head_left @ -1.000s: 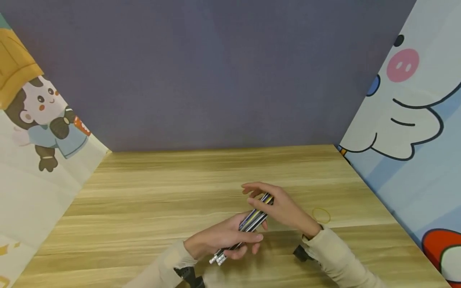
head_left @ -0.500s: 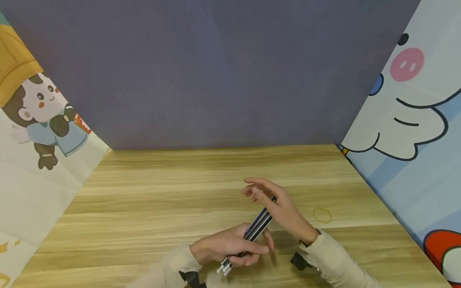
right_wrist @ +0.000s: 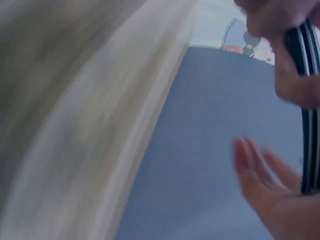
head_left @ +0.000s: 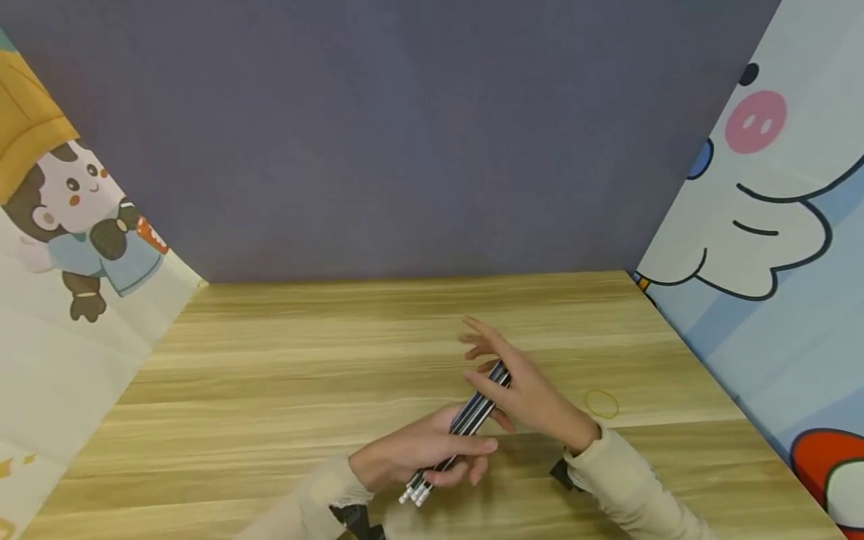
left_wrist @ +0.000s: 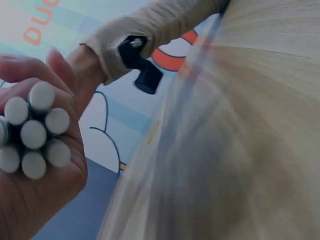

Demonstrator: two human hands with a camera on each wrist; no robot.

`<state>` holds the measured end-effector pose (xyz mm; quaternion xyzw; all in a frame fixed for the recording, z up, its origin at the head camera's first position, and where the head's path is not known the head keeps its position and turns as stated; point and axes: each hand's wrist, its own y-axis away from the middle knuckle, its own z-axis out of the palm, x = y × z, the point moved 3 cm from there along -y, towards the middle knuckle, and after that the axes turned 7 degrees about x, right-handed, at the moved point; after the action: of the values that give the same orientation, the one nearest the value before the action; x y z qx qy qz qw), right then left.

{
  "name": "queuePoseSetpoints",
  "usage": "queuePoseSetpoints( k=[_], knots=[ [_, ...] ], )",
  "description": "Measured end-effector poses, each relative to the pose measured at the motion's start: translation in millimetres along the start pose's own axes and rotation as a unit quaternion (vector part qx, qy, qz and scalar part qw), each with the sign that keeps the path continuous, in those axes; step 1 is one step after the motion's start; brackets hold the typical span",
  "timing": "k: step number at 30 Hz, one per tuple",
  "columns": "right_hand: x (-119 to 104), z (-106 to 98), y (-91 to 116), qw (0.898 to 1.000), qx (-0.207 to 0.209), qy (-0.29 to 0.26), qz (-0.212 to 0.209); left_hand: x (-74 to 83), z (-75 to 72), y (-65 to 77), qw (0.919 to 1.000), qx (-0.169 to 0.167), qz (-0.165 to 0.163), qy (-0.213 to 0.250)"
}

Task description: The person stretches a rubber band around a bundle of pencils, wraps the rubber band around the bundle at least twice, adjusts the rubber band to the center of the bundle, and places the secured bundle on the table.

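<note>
A bundle of several striped pencils (head_left: 472, 412) slants between both hands above the table. My left hand (head_left: 432, 446) grips it around the lower middle, thumb across the top. Their white round ends (left_wrist: 33, 134) stick out below that hand, bunched together in the left wrist view. At the bundle's other end is my right hand (head_left: 529, 386), its palm against the pencil tips and its fingers extended and spread. Those tips are hidden by the palm. In the right wrist view the dark striped shafts (right_wrist: 310, 145) run down to the right palm.
A thin yellow rubber band (head_left: 586, 400) lies on the wood-grain table (head_left: 304, 360), right of the right hand. A grey panel (head_left: 405, 150) closes the back. Printed cartoon panels (head_left: 763, 240) stand at both sides.
The bundle and both hands dipped toward me, then came back up. My right fingers have straightened and spread upward. The yellow stripes seen on the pencils earlier no longer show.
</note>
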<state>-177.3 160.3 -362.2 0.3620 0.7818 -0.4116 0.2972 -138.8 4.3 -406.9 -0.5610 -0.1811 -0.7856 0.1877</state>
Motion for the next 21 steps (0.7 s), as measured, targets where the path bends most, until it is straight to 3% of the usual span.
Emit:
queuePoseSetpoints(
  k=[4, 8, 11, 15, 18, 21],
  knots=[
    [-3.8, 2.9, -1.9, 0.999, 0.020, -0.016, -0.033, 4.5, -0.4, 0.8, 0.9999, 0.006, 0.015, 0.000],
    [-5.1, 7.4, -0.5, 0.999, 0.007, -0.035, -0.020, 5.4, -1.5, 1.4, 0.9997, 0.018, 0.015, -0.003],
    [-5.3, 8.4, 0.1, 0.999, 0.026, -0.033, 0.001, 6.6, -4.5, 1.1, 0.9992, 0.037, 0.013, -0.005],
    [-5.2, 8.3, -0.9, 0.998, 0.056, 0.018, -0.001, 11.8, -13.9, 1.6, 0.9937, 0.110, 0.019, -0.005],
    [-3.0, 9.2, -1.7, 0.998, 0.054, 0.018, -0.006, 12.5, -19.5, 1.8, 0.9889, 0.148, 0.011, 0.001],
    [-0.1, 9.3, -2.0, 0.999, 0.050, -0.003, 0.011, 8.4, -18.3, 0.4, 0.9925, 0.122, -0.003, 0.007]
  ],
)
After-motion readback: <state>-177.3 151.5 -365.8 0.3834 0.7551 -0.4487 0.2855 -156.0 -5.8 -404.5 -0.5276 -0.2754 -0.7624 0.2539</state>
